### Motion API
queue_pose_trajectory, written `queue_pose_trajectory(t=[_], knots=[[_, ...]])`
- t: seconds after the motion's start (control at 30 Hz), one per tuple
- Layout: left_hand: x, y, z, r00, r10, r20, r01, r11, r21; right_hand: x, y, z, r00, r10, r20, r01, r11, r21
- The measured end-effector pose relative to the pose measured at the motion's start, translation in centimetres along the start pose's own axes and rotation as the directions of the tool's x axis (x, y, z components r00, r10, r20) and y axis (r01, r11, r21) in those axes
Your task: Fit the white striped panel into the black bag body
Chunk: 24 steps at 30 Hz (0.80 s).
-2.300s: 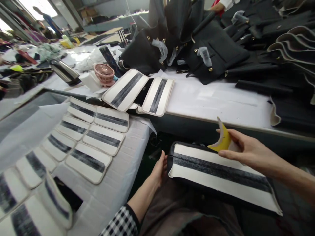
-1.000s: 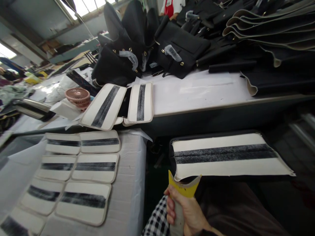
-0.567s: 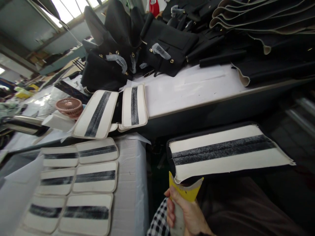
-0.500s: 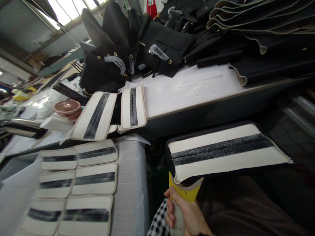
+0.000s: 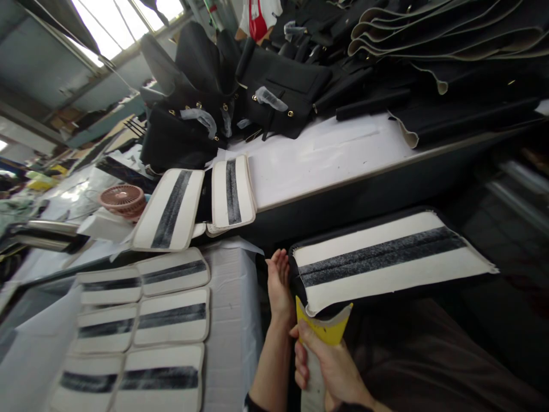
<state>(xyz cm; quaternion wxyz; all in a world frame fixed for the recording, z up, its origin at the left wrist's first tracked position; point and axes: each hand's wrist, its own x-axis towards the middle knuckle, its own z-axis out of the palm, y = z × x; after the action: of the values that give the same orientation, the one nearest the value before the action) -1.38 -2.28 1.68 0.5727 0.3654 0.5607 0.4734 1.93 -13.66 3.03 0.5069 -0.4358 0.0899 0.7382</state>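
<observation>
A white panel with a dark stripe along its middle [image 5: 386, 278] lies over a black piece in front of me. Its near left corner curls up a little. My right hand [image 5: 337, 369] grips a scraper [image 5: 328, 333] with a yellow, curved-in blade and a pale handle. The blade is just below the panel's left end. My left hand [image 5: 279, 289], fingers stretched out, is beside the black left end of that piece; whether it touches I cannot tell. It holds nothing that I can see.
Several striped white panels [image 5: 171, 316] lie in rows on a paper-covered surface [image 5: 231, 297] at left. Two more stand over the edge of the white table [image 5: 309, 166], near a pink fan [image 5: 123, 200]. Black bags [image 5: 283, 86] and folded black sheets [image 5: 446, 34] fill the back.
My left hand has come into view from below and reached up to the panel's left end. The scraper stays in my right hand, nearly where it was. The camera view has shifted slightly.
</observation>
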Motion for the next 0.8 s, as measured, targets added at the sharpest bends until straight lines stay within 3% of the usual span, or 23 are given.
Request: queue_pose_trajectory(t=[0.07,0.13,0.23,0.47,0.8], knots=[[0.2,1.1,0.2,0.989,0.106,0.102,-0.108,0.994,0.020,-0.2,0.0,0.0,1.000,-0.006,0.007,0.006,1.000,-0.008],[-0.1,2.0,0.6,0.943,0.233,0.237,-0.273,0.950,0.151,-0.3,0.0,-0.1,1.000,-0.025,-0.016,0.025,0.999,-0.035],[-0.6,2.5,1.1,0.903,0.295,0.312,-0.399,0.846,0.354,-0.2,-0.2,-0.4,1.000,-0.017,-0.026,0.015,0.994,-0.106],[-0.6,2.2,1.3,0.917,0.274,0.290,-0.381,0.816,0.435,-0.2,-1.9,-1.3,0.986,0.130,0.101,-0.113,0.981,-0.158],[-0.8,2.6,1.7,0.929,0.277,0.245,-0.360,0.827,0.432,-0.8,-4.2,-1.4,0.948,0.287,0.135,-0.265,0.951,-0.162]])
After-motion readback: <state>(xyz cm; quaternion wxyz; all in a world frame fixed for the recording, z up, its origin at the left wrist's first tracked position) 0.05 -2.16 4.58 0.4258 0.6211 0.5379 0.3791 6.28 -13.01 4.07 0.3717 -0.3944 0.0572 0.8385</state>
